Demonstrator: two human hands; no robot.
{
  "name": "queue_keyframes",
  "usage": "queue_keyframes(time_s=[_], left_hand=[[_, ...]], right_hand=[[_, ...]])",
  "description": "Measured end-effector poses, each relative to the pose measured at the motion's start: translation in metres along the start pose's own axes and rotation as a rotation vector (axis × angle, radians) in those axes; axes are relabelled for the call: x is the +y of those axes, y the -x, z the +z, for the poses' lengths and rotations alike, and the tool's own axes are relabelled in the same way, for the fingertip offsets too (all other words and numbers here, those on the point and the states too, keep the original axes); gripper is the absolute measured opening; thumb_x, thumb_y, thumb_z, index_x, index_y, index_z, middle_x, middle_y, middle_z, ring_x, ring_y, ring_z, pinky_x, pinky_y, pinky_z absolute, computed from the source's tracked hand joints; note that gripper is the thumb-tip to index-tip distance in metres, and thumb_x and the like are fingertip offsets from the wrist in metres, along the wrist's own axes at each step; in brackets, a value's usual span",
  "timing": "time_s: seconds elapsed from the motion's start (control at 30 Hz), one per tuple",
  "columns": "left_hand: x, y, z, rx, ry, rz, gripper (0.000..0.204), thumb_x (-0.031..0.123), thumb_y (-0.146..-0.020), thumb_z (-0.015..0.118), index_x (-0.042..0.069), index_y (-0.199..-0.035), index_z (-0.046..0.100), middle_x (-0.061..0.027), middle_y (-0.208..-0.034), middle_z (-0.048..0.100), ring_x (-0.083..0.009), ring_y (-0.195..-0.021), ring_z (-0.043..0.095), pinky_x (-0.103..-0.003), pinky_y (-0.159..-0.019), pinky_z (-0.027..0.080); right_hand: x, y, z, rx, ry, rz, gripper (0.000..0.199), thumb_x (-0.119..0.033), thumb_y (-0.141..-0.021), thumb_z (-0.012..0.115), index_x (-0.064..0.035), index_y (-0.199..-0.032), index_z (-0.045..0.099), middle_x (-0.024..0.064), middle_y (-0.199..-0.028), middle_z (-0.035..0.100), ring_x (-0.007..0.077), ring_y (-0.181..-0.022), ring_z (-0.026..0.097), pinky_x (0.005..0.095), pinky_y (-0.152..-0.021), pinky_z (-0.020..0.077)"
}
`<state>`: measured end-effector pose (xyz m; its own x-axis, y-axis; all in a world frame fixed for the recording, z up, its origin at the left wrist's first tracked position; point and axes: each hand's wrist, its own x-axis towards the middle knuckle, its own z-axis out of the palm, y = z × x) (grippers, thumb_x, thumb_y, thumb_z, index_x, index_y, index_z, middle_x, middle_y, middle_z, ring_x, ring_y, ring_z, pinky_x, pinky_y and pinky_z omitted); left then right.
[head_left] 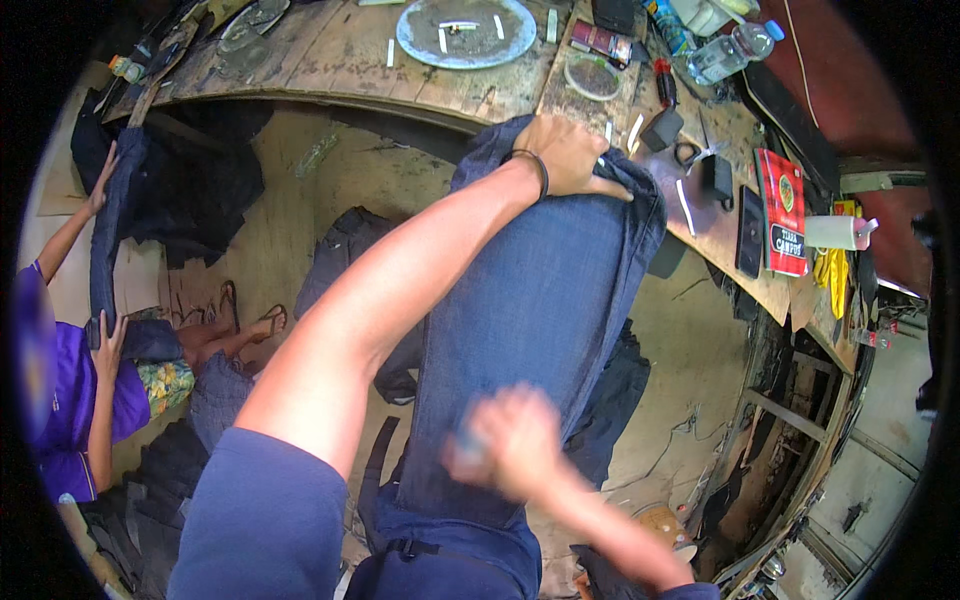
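A blue denim trouser leg [510, 290] stretches from the workbench edge down toward my lap. At its far end my left hand [565, 160], with a dark band at the wrist, is closed on the bunched denim, thumb lying across the cloth. Over the near part of the leg, my right hand [515, 440] is smeared by motion. Its fingers look curled round something small and greyish-blue that I cannot make out. Whether it touches the cloth at this instant is unclear.
On the workbench [330, 60] are a round tray [465, 30], a plastic bottle [735, 52], scissors [695, 152], a phone [750, 232] and a red booklet [782, 210]. Dark garments [340, 260] lie below. At left, a co-worker in purple [100, 370] handles a long dark cloth [112, 220].
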<state>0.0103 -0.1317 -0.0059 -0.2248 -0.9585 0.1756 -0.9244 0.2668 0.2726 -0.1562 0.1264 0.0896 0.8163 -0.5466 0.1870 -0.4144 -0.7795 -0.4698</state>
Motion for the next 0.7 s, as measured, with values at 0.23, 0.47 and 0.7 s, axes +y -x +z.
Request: queue_keyframes(time_s=[0.23, 0.47, 0.7], left_hand=[[-0.006, -0.005, -0.003, -0.022, -0.052, -0.017, 0.101, 0.104, -0.072, 0.056, 0.015, -0.112, 0.084, -0.0197, -0.1, 0.081, -0.0382, -0.098, 0.079, -0.05, -0.088, 0.063], [0.036, 0.003, 0.003, 0.422, -0.256, 0.012, 0.074, 0.073, -0.077, 0.082, 0.014, -0.121, 0.072, -0.009, -0.123, 0.07, -0.0307, -0.118, 0.066, -0.053, -0.092, 0.05], [0.124, 0.076, 0.028, 0.268, 0.201, -0.154, 0.091, 0.07, -0.104, 0.051, 0.001, -0.162, 0.042, -0.0215, -0.166, 0.046, -0.0371, -0.159, 0.036, -0.056, -0.132, 0.023]], right_hand=[[0.004, 0.003, 0.046, 0.271, 0.174, 0.304, 0.045, -0.036, -0.077, 0.09, -0.007, -0.104, 0.069, 0.013, -0.094, 0.058, 0.0325, -0.087, 0.059, 0.0454, -0.071, 0.0478], [-0.161, 0.254, 0.083, 0.238, -0.338, 0.896, 0.056, -0.035, -0.075, 0.097, -0.0057, -0.116, 0.071, 0.011, -0.1, 0.066, 0.0316, -0.097, 0.065, 0.0428, -0.083, 0.0539], [-0.194, 0.318, 0.066, -0.276, -0.703, 1.407, 0.065, -0.057, -0.075, 0.096, 0.0019, -0.086, 0.072, 0.0139, -0.076, 0.069, 0.0203, -0.077, 0.066, 0.0412, -0.073, 0.0552]])
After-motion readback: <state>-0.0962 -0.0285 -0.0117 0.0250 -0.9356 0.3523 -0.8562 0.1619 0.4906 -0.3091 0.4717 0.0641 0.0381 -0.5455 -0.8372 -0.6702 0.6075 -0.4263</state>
